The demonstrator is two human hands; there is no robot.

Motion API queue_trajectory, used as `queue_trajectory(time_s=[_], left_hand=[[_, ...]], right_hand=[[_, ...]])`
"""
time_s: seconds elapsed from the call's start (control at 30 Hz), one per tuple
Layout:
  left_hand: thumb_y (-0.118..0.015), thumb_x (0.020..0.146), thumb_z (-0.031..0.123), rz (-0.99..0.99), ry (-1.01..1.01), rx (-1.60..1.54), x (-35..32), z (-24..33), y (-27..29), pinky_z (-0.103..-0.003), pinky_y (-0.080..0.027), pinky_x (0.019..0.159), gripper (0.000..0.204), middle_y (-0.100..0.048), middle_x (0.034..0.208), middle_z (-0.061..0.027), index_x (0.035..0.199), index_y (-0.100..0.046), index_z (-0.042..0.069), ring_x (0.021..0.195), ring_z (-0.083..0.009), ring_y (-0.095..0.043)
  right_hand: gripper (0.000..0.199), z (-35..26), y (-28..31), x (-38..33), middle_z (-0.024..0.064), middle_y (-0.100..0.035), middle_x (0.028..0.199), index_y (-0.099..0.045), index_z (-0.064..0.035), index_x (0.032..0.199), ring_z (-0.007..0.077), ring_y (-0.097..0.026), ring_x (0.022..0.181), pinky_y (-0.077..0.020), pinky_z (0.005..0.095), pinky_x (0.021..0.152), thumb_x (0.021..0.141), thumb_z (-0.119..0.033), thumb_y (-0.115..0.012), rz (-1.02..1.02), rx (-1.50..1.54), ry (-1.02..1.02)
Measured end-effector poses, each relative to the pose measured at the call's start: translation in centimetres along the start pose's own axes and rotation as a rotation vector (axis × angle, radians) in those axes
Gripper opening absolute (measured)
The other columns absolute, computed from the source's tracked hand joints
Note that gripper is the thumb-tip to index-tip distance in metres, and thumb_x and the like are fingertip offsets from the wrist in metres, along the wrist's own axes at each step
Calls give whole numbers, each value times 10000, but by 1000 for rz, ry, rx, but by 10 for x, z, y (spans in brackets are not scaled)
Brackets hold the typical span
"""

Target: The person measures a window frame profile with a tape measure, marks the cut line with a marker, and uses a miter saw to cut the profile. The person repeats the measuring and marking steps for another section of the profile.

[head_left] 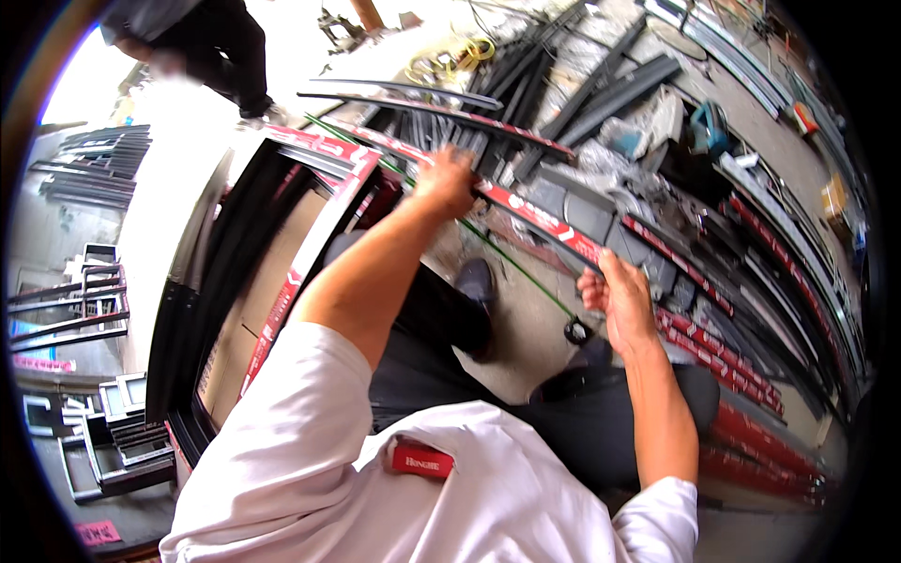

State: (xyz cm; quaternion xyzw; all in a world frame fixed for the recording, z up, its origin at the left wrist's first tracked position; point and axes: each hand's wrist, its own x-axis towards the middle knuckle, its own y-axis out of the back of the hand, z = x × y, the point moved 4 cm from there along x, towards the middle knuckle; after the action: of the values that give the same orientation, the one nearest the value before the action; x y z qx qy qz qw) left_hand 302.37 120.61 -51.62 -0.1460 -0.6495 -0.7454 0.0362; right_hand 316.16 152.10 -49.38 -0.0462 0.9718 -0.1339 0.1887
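Note:
My left hand (445,184) is closed over a long, narrow black profile strip (531,212) faced with red and white film. Fingers of my right hand (619,296) are curled at the strip's near right end, with the thumb on top. The strip runs slantwise across in front of me, from upper left to lower right. Beneath it lies a thin green rod (514,265) with a round black piece (577,330) at its lower end. To the left of my left arm stands a dark frame (314,230) edged with the same red film.
Black profiles (610,89) lie piled ahead, beside a yellow coil (460,58). A teal power tool (710,127) sits to the right, near more red-filmed strips (723,357). Small frames (117,436) are stacked at left. Another person (211,52) stands at far left.

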Motion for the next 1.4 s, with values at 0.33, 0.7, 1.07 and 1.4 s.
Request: queue_trajectory(time_s=[0.33, 0.7, 1.07, 1.4], left_hand=[[-585, 1023, 436, 48, 1147, -1856, -22, -25, -77, -592, -567, 913, 520, -658, 1136, -256, 1352, -434, 63, 1027, -397, -683], [-508, 1066, 129, 195, 1132, -2209, -26, -35, -131, -304, -421, 558, 213, -386, 693, 20, 863, -447, 114, 567, -116, -370], [-501, 1066, 132, 129, 1017, -2130, -23, -47, -114, -280, -368, 544, 256, -333, 698, 33, 821, -429, 114, 574, -99, -322], [-566, 1043, 161, 260, 1138, -2009, -26, -25, -75, -261, -389, 543, 196, -366, 724, 48, 871, -476, 134, 589, -79, -373]], right_hand=[[444, 21, 1, -7, 84, -720, 812, -688, 36, 1011, 87, -662, 630, -557, 214, 579, 1038, -405, -641, -48, 85, -50], [541, 100, 27, -18, 121, -739, 818, -703, -32, 943, 159, -697, 676, -584, 297, 643, 1045, -540, -549, 70, 349, -288], [587, 231, 109, 55, 234, -571, 1334, -520, -69, 1334, 418, -538, 1269, -464, 512, 1057, 881, -379, -728, 213, -1422, -253], [769, 284, 108, 83, 189, -499, 1390, -390, -59, 1461, 383, -501, 1321, -472, 475, 1072, 850, -226, -825, -15, -1528, -282]])
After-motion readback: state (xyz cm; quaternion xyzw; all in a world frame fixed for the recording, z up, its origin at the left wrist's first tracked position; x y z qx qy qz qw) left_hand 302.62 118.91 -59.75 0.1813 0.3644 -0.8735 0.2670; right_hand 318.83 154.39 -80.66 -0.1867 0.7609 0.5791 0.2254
